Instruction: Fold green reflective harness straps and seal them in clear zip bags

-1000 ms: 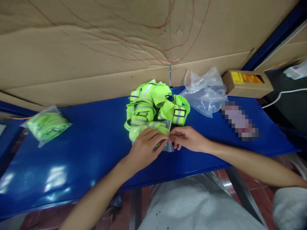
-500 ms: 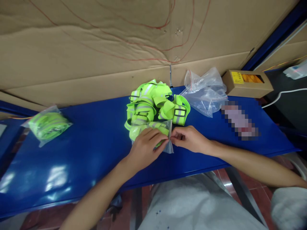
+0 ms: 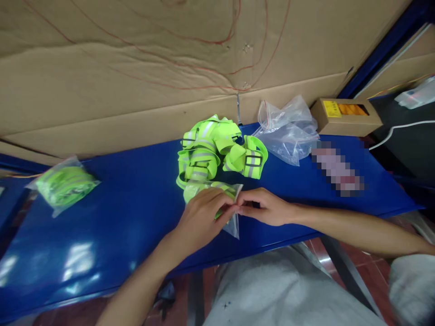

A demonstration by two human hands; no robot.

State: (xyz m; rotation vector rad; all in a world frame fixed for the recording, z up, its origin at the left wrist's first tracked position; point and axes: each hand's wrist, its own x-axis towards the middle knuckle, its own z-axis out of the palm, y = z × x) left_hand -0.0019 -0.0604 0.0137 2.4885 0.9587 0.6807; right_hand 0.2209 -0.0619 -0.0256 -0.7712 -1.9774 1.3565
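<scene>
Head view: pair of hands at a blue table [image 3: 136,194], working on a clear bag [image 3: 233,228] w/ lime strap inside. Bag lies at table ctr., toward the near edge, its end facing R.

L hand [image 3: 202,215]: laid over bag, hiding much of it; thumb & index drawn together, pinching the bag's R end. Other fingers bent over the plastic; their exact contact can't be told.

R hand [image 3: 268,206]: comes in from R, thumb & index closed to a pinch on the same edge, w/ a small gap btwn them farther back. Tips of both hands meet or nearly so; which, can't tell.

Straps [image 3: 202,151], lime w/ grey bands & black buckles: loose heap just beyond bag, bag overlapping its near side in this view. Packet [image 3: 64,185], i.e. clear plastic w/ more lime strap: far L of table, well apart from hands.

R of heap: crumpled plastic [image 3: 288,131], red line near its top; then a box [image 3: 346,118], brown w/ yellow label & orange contents showing thru a cutout. Blurred item [image 3: 340,170]: in front of box, masked, identity unclear. Backdrop: cardboard [image 3: 118,95] w/ thin red lines.
</scene>
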